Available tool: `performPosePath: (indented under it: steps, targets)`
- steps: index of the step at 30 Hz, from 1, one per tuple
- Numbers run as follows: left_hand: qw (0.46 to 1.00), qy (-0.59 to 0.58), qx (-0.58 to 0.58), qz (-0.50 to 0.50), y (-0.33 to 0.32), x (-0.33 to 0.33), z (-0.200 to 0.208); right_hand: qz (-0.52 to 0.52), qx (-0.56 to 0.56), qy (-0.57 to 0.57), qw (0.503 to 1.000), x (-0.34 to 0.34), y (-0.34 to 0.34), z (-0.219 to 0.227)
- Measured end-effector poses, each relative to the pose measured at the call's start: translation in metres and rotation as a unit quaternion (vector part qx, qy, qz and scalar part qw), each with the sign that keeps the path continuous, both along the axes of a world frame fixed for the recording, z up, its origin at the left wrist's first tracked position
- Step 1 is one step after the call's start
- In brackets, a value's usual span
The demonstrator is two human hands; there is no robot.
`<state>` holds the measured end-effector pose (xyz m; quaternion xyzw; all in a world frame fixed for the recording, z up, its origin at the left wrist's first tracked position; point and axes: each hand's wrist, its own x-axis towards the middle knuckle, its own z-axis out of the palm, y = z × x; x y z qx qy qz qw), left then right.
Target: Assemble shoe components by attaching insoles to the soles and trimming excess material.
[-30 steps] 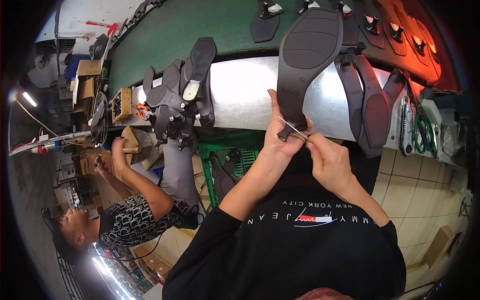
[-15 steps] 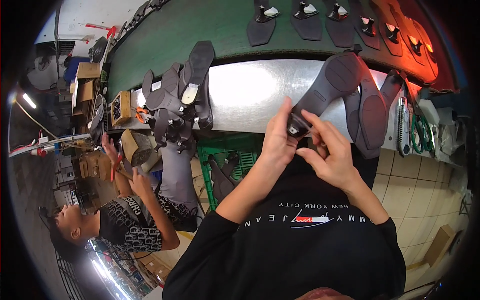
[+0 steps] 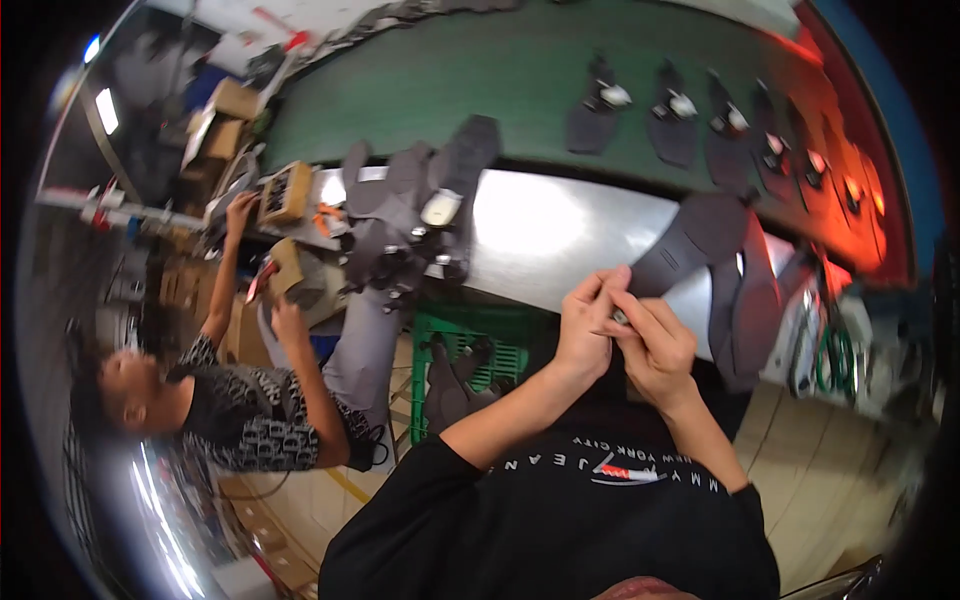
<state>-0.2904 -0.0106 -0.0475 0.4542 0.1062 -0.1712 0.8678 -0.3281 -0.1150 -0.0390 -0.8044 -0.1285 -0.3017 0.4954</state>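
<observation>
A dark grey shoe [image 3: 690, 245] lies sole up in front of me, its toe end toward the green surface and its heel end toward my body. My left hand [image 3: 588, 328] grips the heel end, fingers closed round it. Pressed close beside it, my right hand [image 3: 657, 345] is closed at the same end, fingertips pinching near a small shiny spot, perhaps the heel's tip. The fingers hide most of the heel. More dark soles [image 3: 755, 318] lie right of the shoe, on the metal ledge [image 3: 530, 225].
A row of dark shoes [image 3: 675, 130] rests on the green surface [image 3: 450, 95], red-lit at right. Stacked soles [image 3: 400, 190] lie left, above a green crate [image 3: 510, 360]. Green-handled scissors [image 3: 835, 355] hang right. A co-worker [image 3: 250, 400] reaches to a wooden parts box [image 3: 287, 193].
The view has shifted, so the bench sits lower and to the right. My right fingers have closed in on the heel beside my left hand. The co-worker's far hand has moved to the wooden box.
</observation>
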Motion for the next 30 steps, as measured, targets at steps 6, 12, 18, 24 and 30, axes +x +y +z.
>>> performPosePath:
  steps: [6,12,18,24,30]
  targets:
    - [0.928,-0.235,0.236,0.169,0.093,0.049,0.063,0.016,0.018,0.117,0.993,-0.004,-0.019,0.027]
    - [0.812,-0.230,0.440,0.307,0.251,0.133,0.062,-0.106,0.054,0.171,0.978,-0.005,-0.076,0.015]
    - [0.760,-0.363,0.467,0.269,0.155,0.190,0.078,-0.290,-0.083,0.175,0.937,-0.017,-0.152,-0.004]
    - [0.797,-0.375,0.473,-0.012,0.052,0.306,-0.024,-0.243,-0.106,0.237,0.935,0.017,-0.141,-0.046]
    - [0.674,-0.479,0.555,-0.087,-0.024,0.376,-0.095,-0.300,-0.128,0.217,0.920,0.010,-0.150,-0.054]
